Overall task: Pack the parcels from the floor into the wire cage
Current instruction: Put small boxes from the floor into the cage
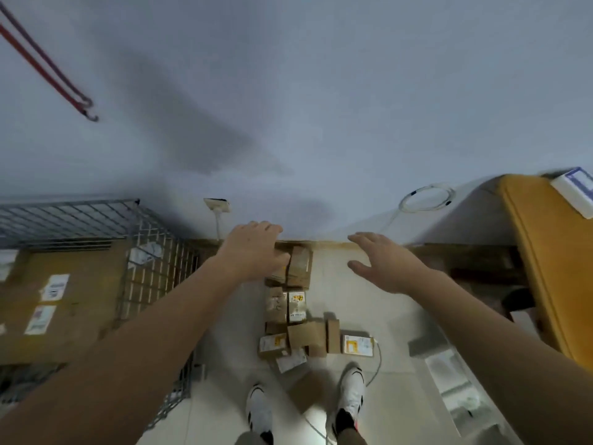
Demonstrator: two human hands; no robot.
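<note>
Parcels (pixel 296 319) remain scattered on the floor (pixel 369 303) just ahead of your shoes (pixel 351 393); most of the work is left. Beyond them, your left hand (pixel 253 248) rests on the farthest parcel, its grip unclear; your right hand (pixel 382 261) hovers spread and empty. To your left, the wire cage (pixel 154 252) already holds large boxes (pixel 64 300).

No text, number or brand can be read anywhere in the view. White shipping labels (pixel 55 286) are present on the large cardboard box (pixel 80 303) inside the wire cage (pixel 154 268); their print is blurred. Yellow-and-white labels (pixel 296 304) are present on the small parcels (pixel 300 316) on the floor; their print is too small to resolve. The white box (pixel 574 192) at upper right bears a blue-bordered label, also illegible.
</note>
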